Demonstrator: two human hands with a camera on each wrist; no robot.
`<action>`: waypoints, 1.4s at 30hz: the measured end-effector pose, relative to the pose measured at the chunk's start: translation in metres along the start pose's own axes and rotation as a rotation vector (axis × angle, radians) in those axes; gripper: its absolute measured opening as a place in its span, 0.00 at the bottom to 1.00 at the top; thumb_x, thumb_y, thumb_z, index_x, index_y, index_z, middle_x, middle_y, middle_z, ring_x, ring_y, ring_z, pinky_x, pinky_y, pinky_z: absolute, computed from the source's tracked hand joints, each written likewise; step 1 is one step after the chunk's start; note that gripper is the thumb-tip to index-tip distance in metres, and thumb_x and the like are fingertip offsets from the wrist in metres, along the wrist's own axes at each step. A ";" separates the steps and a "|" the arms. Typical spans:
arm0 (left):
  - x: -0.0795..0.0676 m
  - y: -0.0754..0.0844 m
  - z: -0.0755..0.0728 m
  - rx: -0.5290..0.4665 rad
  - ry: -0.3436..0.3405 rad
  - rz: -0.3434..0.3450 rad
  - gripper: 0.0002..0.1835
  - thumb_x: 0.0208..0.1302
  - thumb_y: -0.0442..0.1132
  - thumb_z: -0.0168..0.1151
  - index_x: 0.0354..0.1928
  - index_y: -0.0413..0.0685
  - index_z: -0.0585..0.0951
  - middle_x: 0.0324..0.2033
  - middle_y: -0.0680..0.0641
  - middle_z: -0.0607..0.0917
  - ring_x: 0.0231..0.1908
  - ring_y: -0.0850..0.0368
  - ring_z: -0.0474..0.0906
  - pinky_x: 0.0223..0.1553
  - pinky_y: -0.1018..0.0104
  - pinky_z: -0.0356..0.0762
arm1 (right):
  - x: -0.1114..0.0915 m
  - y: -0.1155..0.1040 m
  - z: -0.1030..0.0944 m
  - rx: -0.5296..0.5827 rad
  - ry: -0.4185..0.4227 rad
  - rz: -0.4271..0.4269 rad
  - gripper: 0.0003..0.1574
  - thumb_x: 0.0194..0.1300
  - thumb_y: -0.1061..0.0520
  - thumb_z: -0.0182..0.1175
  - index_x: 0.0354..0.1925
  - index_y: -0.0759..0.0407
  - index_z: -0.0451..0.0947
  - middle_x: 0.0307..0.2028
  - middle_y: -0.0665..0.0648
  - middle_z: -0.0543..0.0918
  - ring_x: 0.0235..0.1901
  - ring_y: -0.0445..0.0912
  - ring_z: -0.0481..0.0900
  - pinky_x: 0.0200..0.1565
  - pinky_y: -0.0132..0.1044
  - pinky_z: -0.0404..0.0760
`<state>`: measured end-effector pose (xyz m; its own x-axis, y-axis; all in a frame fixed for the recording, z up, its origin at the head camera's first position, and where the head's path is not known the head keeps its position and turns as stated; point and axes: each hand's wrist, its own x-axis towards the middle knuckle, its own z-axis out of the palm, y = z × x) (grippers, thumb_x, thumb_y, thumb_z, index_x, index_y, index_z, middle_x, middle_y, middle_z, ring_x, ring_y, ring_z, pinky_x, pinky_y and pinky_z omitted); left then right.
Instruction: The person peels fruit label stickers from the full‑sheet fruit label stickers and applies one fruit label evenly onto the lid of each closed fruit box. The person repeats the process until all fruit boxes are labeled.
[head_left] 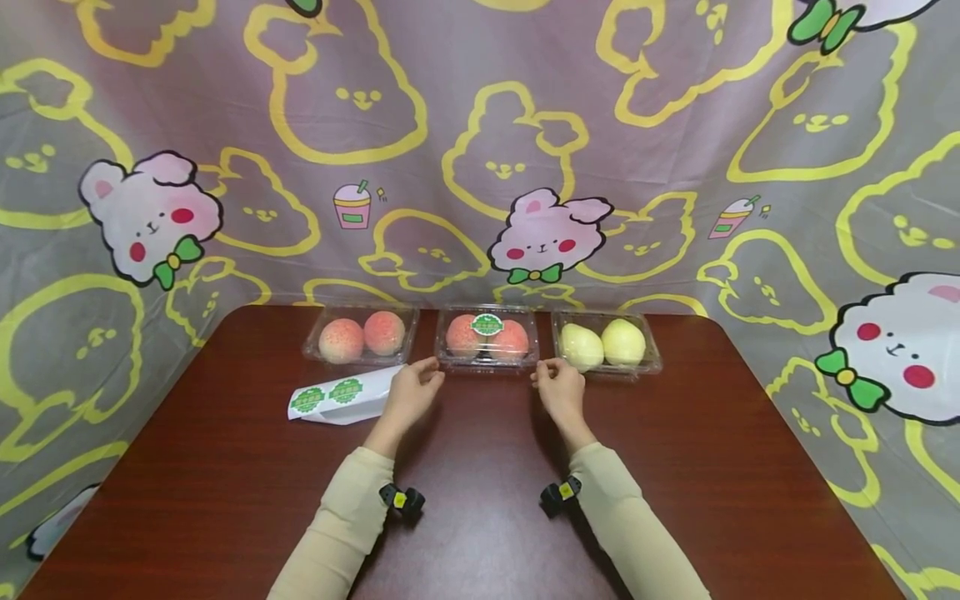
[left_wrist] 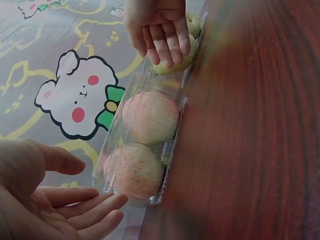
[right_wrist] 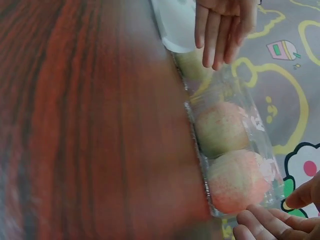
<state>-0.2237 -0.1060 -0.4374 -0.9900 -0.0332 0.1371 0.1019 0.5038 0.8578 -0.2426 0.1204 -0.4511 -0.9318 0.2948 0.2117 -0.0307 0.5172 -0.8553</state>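
A clear plastic box of two peaches (head_left: 487, 358) stands at the middle of the table's far side, with a green round sticker (head_left: 487, 324) on its lid. My left hand (head_left: 411, 393) is by the box's near left corner, fingers relaxed and holding nothing. At the near right corner is my right hand (head_left: 561, 388), its fingers loosely extended and nothing in them. In the left wrist view, the left fingers (left_wrist: 97, 212) lie beside the peach box's end. The right fingertips (right_wrist: 252, 217) come right to its other end in the right wrist view.
Another clear box with two peaches (head_left: 362, 337) stands to the left, and one with two pale yellow fruits (head_left: 603, 343) to the right. A white strip of green round stickers (head_left: 345, 397) lies by my left hand. A patterned curtain (head_left: 420, 183) hangs behind the table (head_left: 480, 500).
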 end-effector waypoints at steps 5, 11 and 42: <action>0.000 0.000 0.002 0.011 0.013 0.035 0.18 0.63 0.31 0.57 0.54 0.28 0.77 0.49 0.31 0.84 0.48 0.39 0.84 0.51 0.52 0.81 | 0.002 -0.002 -0.007 0.015 0.007 -0.010 0.13 0.64 0.62 0.54 0.37 0.71 0.82 0.28 0.68 0.88 0.23 0.49 0.87 0.24 0.23 0.74; -0.003 0.003 0.002 0.007 0.017 0.058 0.15 0.63 0.30 0.58 0.50 0.30 0.80 0.43 0.31 0.86 0.44 0.39 0.85 0.48 0.53 0.83 | 0.004 -0.006 -0.015 0.072 0.009 0.002 0.13 0.65 0.64 0.53 0.37 0.74 0.81 0.30 0.72 0.87 0.25 0.55 0.87 0.22 0.18 0.72; -0.018 0.018 0.053 0.035 -0.162 0.224 0.10 0.64 0.33 0.59 0.44 0.35 0.83 0.40 0.39 0.89 0.38 0.48 0.87 0.41 0.60 0.84 | 0.022 0.010 -0.060 0.063 0.136 0.032 0.14 0.63 0.63 0.52 0.36 0.73 0.81 0.31 0.72 0.87 0.16 0.29 0.76 0.20 0.16 0.73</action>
<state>-0.2088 -0.0501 -0.4505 -0.9463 0.2191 0.2379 0.3191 0.5130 0.7969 -0.2416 0.1801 -0.4264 -0.8750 0.4190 0.2426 -0.0284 0.4559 -0.8896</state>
